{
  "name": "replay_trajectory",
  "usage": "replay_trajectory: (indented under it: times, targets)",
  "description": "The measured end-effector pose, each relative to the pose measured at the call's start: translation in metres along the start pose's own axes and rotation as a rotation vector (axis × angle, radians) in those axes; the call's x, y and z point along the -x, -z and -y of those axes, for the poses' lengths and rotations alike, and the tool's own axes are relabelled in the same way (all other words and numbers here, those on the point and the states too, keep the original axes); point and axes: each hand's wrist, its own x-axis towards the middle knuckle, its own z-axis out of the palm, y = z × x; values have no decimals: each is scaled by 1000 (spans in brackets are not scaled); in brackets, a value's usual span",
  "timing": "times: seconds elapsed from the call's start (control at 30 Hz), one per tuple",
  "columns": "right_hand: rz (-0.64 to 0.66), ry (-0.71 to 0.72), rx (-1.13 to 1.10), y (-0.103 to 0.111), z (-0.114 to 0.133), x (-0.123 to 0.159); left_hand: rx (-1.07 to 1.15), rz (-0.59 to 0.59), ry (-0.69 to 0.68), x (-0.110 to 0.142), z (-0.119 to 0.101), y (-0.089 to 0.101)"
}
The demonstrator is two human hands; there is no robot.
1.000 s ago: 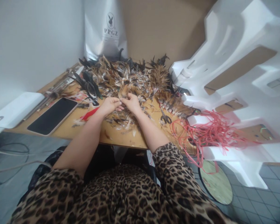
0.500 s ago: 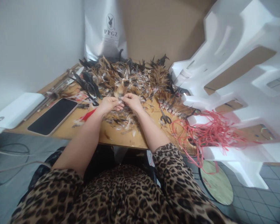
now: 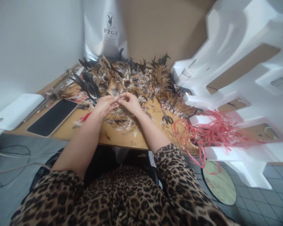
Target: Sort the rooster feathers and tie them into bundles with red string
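Scissors right of both hands, feather pile beyond

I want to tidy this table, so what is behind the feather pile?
A silver bag with a rabbit logo and, beside it, a plain brown surface show behind the feather pile. Feathers cover the bag's bottom, so anything low down is hidden.

soft, hazy light whitens the foam at right, with slight blur and stretched edges.
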Motion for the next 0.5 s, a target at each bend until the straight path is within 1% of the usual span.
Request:
replay_trajectory:
  times: [0.13, 0.23, 0.3, 0.4, 0.5]
  targets:
    - [-4, 200, 375, 1, 5, 5, 59, 28, 32, -2, 0, 3]
    - [0, 243, 547, 3, 8, 7, 54, 24, 68, -1, 0, 3]
    - [-1, 246, 583, 3, 8, 7, 45, 31, 75, -2, 1, 4]
    - [-9, 235, 571, 3, 8, 8, 22, 37, 66, -3, 2, 4]
    - [-17, 208, 568, 2, 8, 8, -18, 18, 32, -4, 4, 3]
